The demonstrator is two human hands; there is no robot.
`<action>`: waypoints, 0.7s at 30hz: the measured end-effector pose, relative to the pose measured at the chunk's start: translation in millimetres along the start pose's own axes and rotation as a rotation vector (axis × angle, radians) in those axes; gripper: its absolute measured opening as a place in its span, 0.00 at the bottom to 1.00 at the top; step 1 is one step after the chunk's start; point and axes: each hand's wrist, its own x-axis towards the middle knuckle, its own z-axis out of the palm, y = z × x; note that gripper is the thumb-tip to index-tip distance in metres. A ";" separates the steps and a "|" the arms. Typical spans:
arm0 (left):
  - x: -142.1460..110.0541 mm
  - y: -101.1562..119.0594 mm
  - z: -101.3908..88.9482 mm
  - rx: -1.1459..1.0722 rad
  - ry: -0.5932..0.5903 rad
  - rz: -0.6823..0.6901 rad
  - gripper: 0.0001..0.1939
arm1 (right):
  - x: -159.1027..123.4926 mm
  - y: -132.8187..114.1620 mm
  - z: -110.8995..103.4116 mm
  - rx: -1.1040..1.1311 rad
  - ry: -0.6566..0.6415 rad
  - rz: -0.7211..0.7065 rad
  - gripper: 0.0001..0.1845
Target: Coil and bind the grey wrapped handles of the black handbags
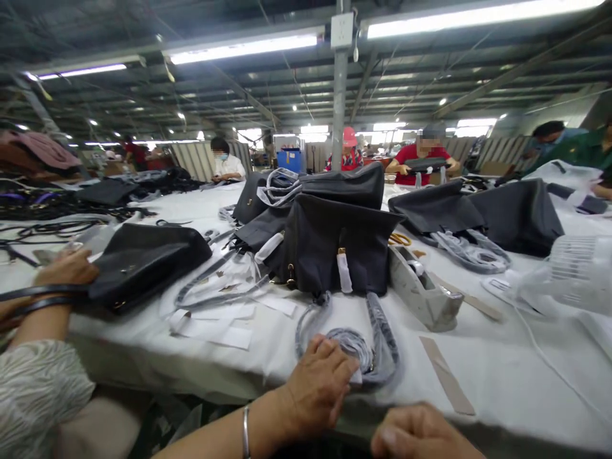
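Observation:
My left hand (318, 382), a bangle on its wrist, lies at the table's front edge with its fingers curled onto a coiled, film-wrapped bag strap (356, 347). That strap runs up to a dark handbag (335, 248) standing upright just behind it. My right hand (421, 433) is at the bottom edge, closed like a fist below the table edge; whatever it may hold is hidden.
A co-worker's hand (64, 268) in a patterned sleeve rests on a black bag (143, 261) at left. A grey tape dispenser (423, 293), a white fan (574, 268), tan tape strips (447, 376) and paper slips (215, 325) lie on the white table (502, 357). Other people work at the far side.

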 end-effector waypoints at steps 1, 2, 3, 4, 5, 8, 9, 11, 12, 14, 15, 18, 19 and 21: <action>-1.0 0.5 2.2 0.021 -0.005 -0.010 0.25 | 2.9 -11.0 -17.1 -0.072 0.159 -0.078 0.24; -1.0 1.3 3.4 0.038 -0.008 -0.024 0.26 | 9.8 -24.8 -33.1 -0.102 0.339 -0.156 0.25; -0.5 2.0 3.7 0.053 -0.012 -0.037 0.27 | 20.6 -40.0 -47.2 -0.095 0.480 -0.206 0.30; 0.5 2.3 3.3 0.065 -0.017 -0.044 0.26 | 34.5 -54.9 -58.8 -0.081 0.577 -0.212 0.33; 1.6 1.8 2.7 0.077 -0.024 -0.045 0.26 | 50.7 -68.4 -67.7 -0.073 0.663 -0.182 0.35; 5.4 -5.7 5.8 0.139 -0.028 -0.002 0.27 | 102.7 -95.4 -78.6 -0.064 0.813 -0.037 0.32; 6.6 -10.3 9.6 0.170 -0.008 0.026 0.28 | 118.1 -100.3 -78.5 -0.057 0.839 -0.015 0.29; 9.2 -21.4 21.8 0.236 0.089 0.096 0.30 | 142.4 -106.5 -76.0 -0.026 0.869 -0.022 0.24; 10.6 -27.1 29.5 0.267 0.164 0.131 0.29 | 150.9 -108.7 -74.8 -0.003 0.880 -0.029 0.21; 13.9 -37.2 45.2 0.317 0.363 0.210 0.26 | 161.6 -112.6 -73.8 0.049 0.898 -0.039 0.17; 15.7 -40.8 51.9 0.338 0.460 0.241 0.22 | 164.2 -114.5 -74.0 0.076 0.900 -0.042 0.15; 19.8 -44.9 61.2 0.358 0.650 0.303 0.07 | 164.3 -120.7 -74.5 0.150 0.869 -0.045 0.12; 19.8 -44.9 59.9 0.355 0.673 0.323 0.07 | 161.9 -123.2 -73.6 0.174 0.851 -0.059 0.12; 16.2 -46.2 51.9 0.360 0.680 0.372 0.09 | 152.7 -129.2 -68.7 0.220 0.821 -0.135 0.11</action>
